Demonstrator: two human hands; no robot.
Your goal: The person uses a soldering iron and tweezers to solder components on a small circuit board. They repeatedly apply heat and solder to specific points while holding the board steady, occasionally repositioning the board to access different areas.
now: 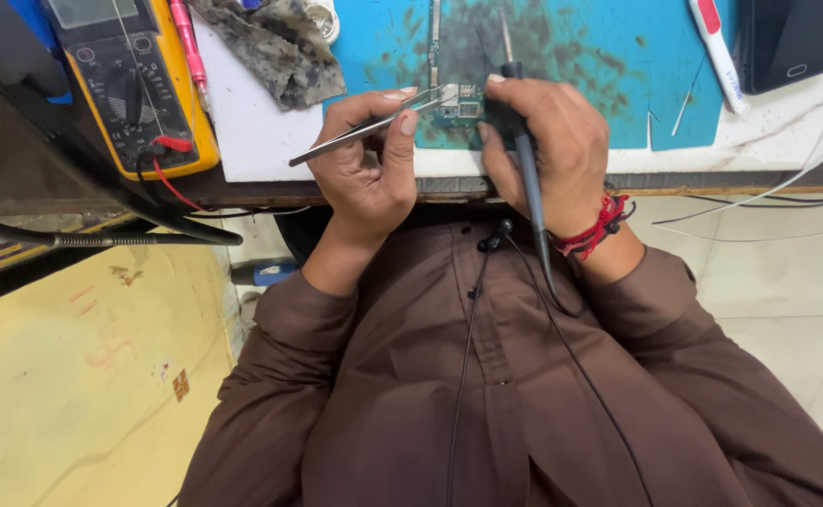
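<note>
Pinching tweezers (365,130) and soldering iron (524,141) over circuit board (458,101).

left hand (366,160): pinch grip, fingers curled | right hand (543,150): closed grip, wrist bent

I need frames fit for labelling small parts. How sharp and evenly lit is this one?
Head view: even, soft light, no harsh glare; tweezers in the left hand and soldering iron in the right hand look sharp; circuit board is small and partly hidden; edges bend slightly.
</note>
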